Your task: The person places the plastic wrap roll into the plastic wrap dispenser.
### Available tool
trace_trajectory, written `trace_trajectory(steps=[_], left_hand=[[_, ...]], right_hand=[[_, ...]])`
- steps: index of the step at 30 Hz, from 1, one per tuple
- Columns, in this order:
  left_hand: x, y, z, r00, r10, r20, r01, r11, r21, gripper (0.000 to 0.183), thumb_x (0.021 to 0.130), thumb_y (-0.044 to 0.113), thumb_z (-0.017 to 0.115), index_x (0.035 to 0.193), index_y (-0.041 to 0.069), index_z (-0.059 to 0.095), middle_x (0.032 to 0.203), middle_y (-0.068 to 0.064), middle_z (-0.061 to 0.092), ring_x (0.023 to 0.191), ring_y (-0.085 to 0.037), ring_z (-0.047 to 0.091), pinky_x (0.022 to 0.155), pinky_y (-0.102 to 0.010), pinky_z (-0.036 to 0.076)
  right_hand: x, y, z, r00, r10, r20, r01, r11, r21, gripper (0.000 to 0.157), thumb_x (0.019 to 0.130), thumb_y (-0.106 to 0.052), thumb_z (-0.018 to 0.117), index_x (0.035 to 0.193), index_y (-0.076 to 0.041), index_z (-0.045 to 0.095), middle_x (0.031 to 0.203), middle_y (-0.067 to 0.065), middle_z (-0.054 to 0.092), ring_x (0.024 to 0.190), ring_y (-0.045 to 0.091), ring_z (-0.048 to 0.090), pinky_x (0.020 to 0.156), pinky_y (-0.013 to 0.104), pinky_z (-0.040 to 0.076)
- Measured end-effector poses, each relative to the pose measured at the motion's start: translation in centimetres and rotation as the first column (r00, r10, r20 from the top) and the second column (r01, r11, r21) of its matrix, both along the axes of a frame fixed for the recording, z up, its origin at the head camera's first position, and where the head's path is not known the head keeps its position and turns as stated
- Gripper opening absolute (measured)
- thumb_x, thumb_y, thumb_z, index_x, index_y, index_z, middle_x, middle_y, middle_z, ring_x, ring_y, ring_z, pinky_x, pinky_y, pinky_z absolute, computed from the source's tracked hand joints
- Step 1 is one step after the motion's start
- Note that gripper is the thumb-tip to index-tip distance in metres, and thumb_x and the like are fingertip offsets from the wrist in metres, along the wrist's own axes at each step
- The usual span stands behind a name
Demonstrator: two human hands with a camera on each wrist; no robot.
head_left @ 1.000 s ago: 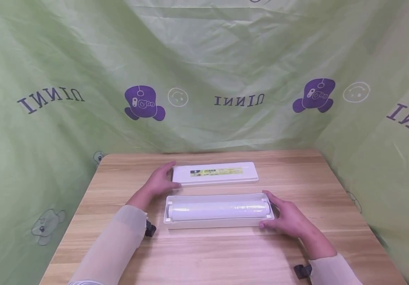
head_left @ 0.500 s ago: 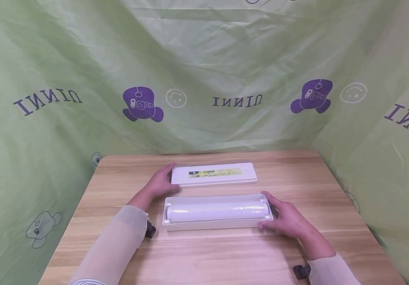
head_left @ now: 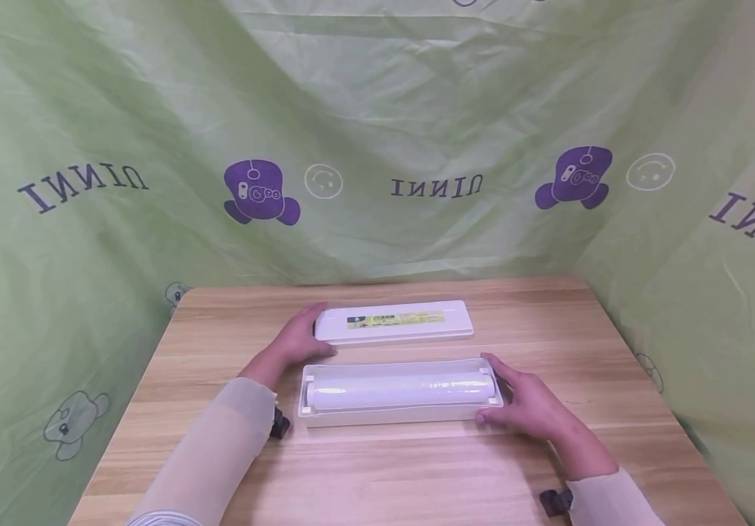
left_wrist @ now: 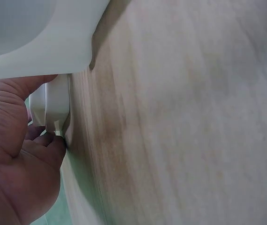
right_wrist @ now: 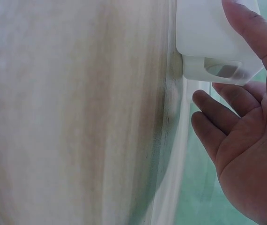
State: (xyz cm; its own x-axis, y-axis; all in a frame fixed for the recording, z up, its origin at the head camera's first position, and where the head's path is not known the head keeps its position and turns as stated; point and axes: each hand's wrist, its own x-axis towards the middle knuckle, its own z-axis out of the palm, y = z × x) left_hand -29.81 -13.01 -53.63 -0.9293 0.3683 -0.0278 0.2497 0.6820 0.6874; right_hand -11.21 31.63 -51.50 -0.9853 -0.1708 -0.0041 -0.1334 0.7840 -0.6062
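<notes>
A white lid [head_left: 393,332] with a yellow label lies toward the back of the table. My left hand [head_left: 298,337] grips its left end, thumb in front and fingers behind. Closer to me sits the long white box [head_left: 400,418], and inside it lies a roll of cling film [head_left: 400,393]. My right hand [head_left: 527,400] holds the box's right end between thumb and index finger. In the right wrist view the thumb lies on the box wall [right_wrist: 208,33], beside an opening in its end. The left wrist view shows curled fingertips [left_wrist: 56,145] at the lid's end [left_wrist: 57,101].
The wood-grain table [head_left: 390,475] carries both pieces, with a narrow strip of tabletop between them. A green printed curtain [head_left: 364,248] surrounds the back and sides. Small black devices [head_left: 556,502] are strapped at both wrists.
The whole head view shifts slightly to the left. Both hands keep their hold, and the lid and box stay where they are on the table.
</notes>
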Motion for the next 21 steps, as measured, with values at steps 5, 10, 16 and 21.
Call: trace_trajectory(steps=[5, 10, 16, 21], left_hand=[[-0.2, 0.3, 0.0, 1.000, -0.014, -0.015, 0.013, 1.000, -0.013, 0.115, 0.067, 0.025, 0.094, 0.162, 0.006, 0.032, 0.165, -0.021, 0.033, 0.150, -0.042, 0.032, 0.127, -0.055, 0.025], [-0.2, 0.5, 0.2, 0.999, -0.031, -0.024, 0.030, 0.998, -0.047, 0.116, 0.067, 0.025, 0.094, 0.161, 0.002, 0.031, 0.165, -0.022, 0.032, 0.150, -0.043, 0.033, 0.126, -0.055, 0.026], [0.0, 0.7, 0.8, 0.999, -0.040, -0.014, 0.039, 0.998, -0.058, 0.114, 0.068, 0.024, 0.094, 0.160, 0.000, 0.032, 0.164, -0.022, 0.033, 0.150, -0.043, 0.033, 0.127, -0.054, 0.025], [0.0, 0.7, 1.0, 0.998, -0.050, -0.028, 0.048, 0.997, -0.064, 0.110, 0.067, 0.024, 0.094, 0.157, -0.003, 0.037, 0.162, -0.023, 0.036, 0.149, -0.043, 0.035, 0.126, -0.054, 0.027]], right_hand=[[0.0, 0.0, -0.2, 1.000, -0.006, -0.001, 0.006, 1.000, 0.004, 0.119, 0.069, -0.056, 0.092, 0.162, -0.009, 0.034, 0.148, 0.030, 0.052, 0.133, 0.050, 0.053, 0.115, 0.064, 0.039], [0.0, 0.0, -0.2, 1.000, -0.003, 0.004, 0.003, 1.000, -0.001, 0.119, 0.069, -0.055, 0.093, 0.162, -0.009, 0.034, 0.149, 0.030, 0.051, 0.133, 0.051, 0.052, 0.115, 0.065, 0.038], [0.0, 0.1, -0.2, 1.000, -0.005, 0.008, 0.005, 1.000, 0.000, 0.119, 0.069, -0.055, 0.092, 0.163, -0.010, 0.034, 0.149, 0.029, 0.051, 0.134, 0.050, 0.052, 0.116, 0.064, 0.038], [0.0, 0.1, -0.1, 1.000, -0.005, 0.009, 0.005, 1.000, -0.001, 0.119, 0.069, -0.055, 0.092, 0.163, -0.010, 0.034, 0.148, 0.030, 0.052, 0.133, 0.050, 0.052, 0.115, 0.064, 0.039]])
